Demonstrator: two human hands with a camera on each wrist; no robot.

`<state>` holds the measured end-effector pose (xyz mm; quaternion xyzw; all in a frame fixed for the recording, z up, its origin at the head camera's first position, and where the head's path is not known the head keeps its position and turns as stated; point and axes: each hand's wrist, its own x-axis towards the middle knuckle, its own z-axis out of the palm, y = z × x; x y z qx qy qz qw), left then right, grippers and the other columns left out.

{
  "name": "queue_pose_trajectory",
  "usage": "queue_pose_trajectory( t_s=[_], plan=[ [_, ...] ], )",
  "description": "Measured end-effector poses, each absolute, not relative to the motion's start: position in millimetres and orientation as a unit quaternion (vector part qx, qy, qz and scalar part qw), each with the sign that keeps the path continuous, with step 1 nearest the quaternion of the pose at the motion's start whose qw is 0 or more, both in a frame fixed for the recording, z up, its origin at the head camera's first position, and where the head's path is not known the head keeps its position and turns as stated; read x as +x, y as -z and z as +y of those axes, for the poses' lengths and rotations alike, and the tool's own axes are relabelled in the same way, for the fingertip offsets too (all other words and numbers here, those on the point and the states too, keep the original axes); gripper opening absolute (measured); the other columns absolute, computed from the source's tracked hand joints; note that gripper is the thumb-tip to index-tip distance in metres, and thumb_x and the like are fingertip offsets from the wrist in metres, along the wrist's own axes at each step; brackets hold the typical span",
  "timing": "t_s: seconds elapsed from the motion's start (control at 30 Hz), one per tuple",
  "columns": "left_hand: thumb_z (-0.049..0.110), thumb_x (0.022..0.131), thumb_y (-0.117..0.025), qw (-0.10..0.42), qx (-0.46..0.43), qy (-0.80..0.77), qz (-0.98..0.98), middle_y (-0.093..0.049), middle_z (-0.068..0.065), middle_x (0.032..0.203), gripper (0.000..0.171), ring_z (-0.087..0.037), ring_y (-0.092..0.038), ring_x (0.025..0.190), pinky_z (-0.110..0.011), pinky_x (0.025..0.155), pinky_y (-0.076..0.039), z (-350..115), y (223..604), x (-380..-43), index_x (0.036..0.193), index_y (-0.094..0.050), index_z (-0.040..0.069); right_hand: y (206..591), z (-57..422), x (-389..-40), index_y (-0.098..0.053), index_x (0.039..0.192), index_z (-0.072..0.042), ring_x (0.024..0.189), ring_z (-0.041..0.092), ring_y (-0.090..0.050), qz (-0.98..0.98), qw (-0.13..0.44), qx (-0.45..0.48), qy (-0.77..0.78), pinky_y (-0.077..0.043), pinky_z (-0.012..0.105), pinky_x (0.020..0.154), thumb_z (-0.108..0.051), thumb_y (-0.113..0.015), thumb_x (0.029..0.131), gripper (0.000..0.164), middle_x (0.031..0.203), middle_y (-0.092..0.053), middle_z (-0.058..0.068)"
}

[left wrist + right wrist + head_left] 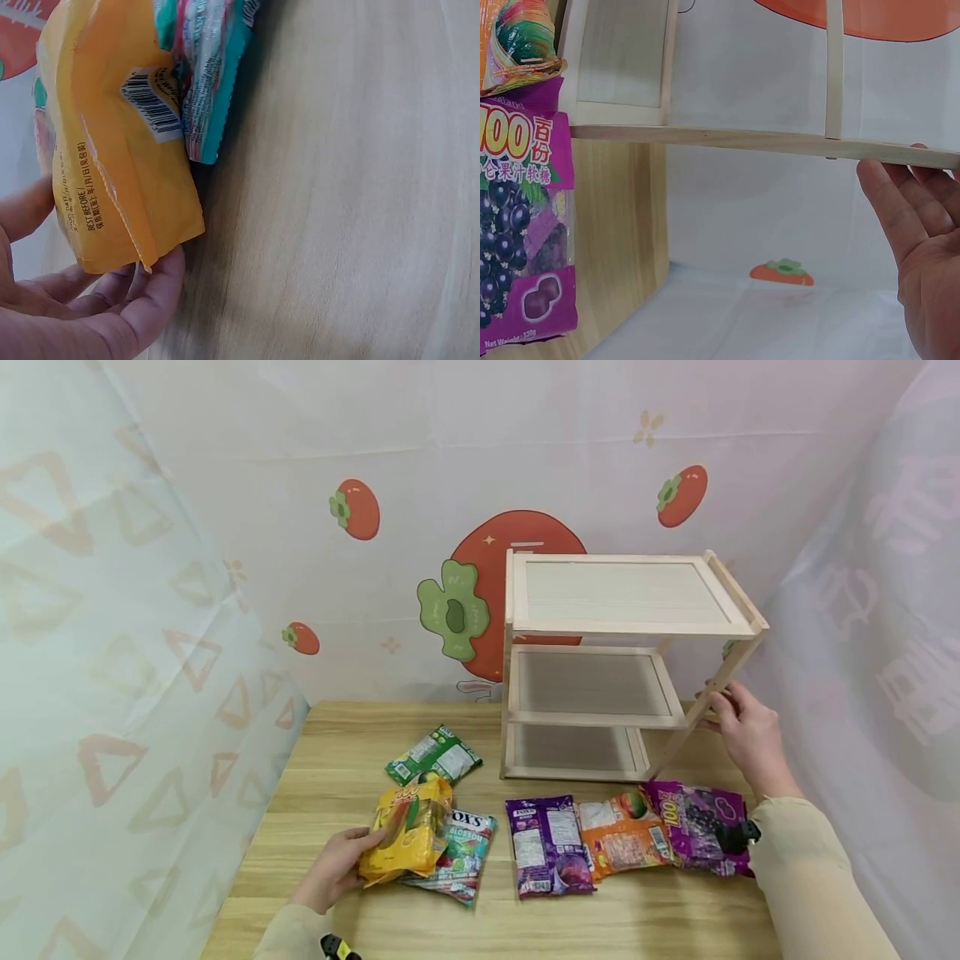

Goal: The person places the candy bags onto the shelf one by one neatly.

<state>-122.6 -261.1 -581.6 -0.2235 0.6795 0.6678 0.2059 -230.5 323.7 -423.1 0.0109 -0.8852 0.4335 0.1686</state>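
Observation:
My left hand (339,862) holds a yellow candy bag (405,827) by its lower end, thumb on one side and fingers on the other. In the left wrist view the bag (131,165) shows a barcode and hides part of the fingers. Underneath it lies a teal Fox's candy bag (468,856), partly covered. On the right, my right hand (750,731) grips the right front post (708,697) of a three-tier wooden shelf (600,722). The right wrist view shows the thumb and fingers of the hand (930,232) on either side of that post.
A green candy bag (442,753) lies behind the yellow one. In front of the shelf lie a dark purple Fox's bag (551,843), an orange bag (622,835) and a purple grape candy bag (701,818), side by side. A printed cloth (375,427) hangs behind the wooden table (330,735).

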Motion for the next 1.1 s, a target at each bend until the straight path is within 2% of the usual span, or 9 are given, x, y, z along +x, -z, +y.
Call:
queue_pose_trajectory(
  t_s=[0.1, 0.3, 0.5, 0.77, 1.1],
  plan=[
    [0.032, 0.092, -0.059, 0.224, -0.230, -0.702, 0.636, -0.048, -0.026, 0.124, 0.078, -0.026, -0.060, 0.094, -0.048, 0.077, -0.050, -263.1, 583.4, -123.5, 0.141, -0.016, -0.010, 422.9, 323.3, -230.7, -0.049, 0.128, -0.005, 0.101, 0.036, -0.057, -0.887, 0.172, 0.012, -0.429, -0.049, 0.022, 0.067, -0.033, -0.040, 0.098, 0.042, 0.117, -0.056, 0.023],
    [0.031, 0.093, -0.056, 0.242, -0.226, -0.725, 0.604, -0.054, -0.020, 0.118, 0.070, -0.026, -0.061, 0.095, -0.050, 0.079, -0.049, -267.7, 586.6, -125.0, 0.141, -0.021, -0.006, 422.3, 322.0, -231.3, -0.050, 0.127, -0.005, 0.101, 0.036, -0.057, -0.887, 0.176, 0.010, -0.428, -0.049, 0.022, 0.066, -0.033, -0.040, 0.098, 0.042, 0.116, -0.057, 0.023],
    [0.034, 0.095, -0.053, 0.278, -0.200, -0.736, 0.584, -0.056, -0.016, 0.117, 0.070, -0.026, -0.059, 0.099, -0.047, 0.083, -0.048, -275.3, 587.7, -126.1, 0.142, -0.019, -0.003, 422.0, 321.8, -231.1, -0.049, 0.128, -0.006, 0.102, 0.036, -0.057, -0.885, 0.170, 0.009, -0.432, -0.049, 0.022, 0.067, -0.033, -0.040, 0.098, 0.041, 0.117, -0.056, 0.022],
    [0.033, 0.097, -0.049, 0.306, -0.165, -0.758, 0.552, -0.057, -0.013, 0.117, 0.060, -0.024, -0.057, 0.103, -0.043, 0.087, -0.045, -281.3, 588.9, -127.7, 0.138, -0.027, -0.004, 421.8, 322.0, -231.4, -0.048, 0.129, -0.007, 0.103, 0.037, -0.057, -0.886, 0.167, 0.013, -0.432, -0.048, 0.020, 0.067, -0.033, -0.040, 0.098, 0.042, 0.118, -0.056, 0.023],
    [0.031, 0.093, -0.057, 0.287, -0.195, -0.765, 0.543, -0.045, -0.020, 0.128, 0.073, -0.026, -0.056, 0.106, -0.048, 0.091, -0.043, -275.7, 588.6, -130.6, 0.140, -0.013, -0.003, 422.1, 322.0, -232.0, -0.048, 0.129, -0.007, 0.103, 0.036, -0.057, -0.885, 0.165, 0.011, -0.436, -0.049, 0.020, 0.067, -0.034, -0.040, 0.098, 0.042, 0.118, -0.056, 0.022]
  ],
)
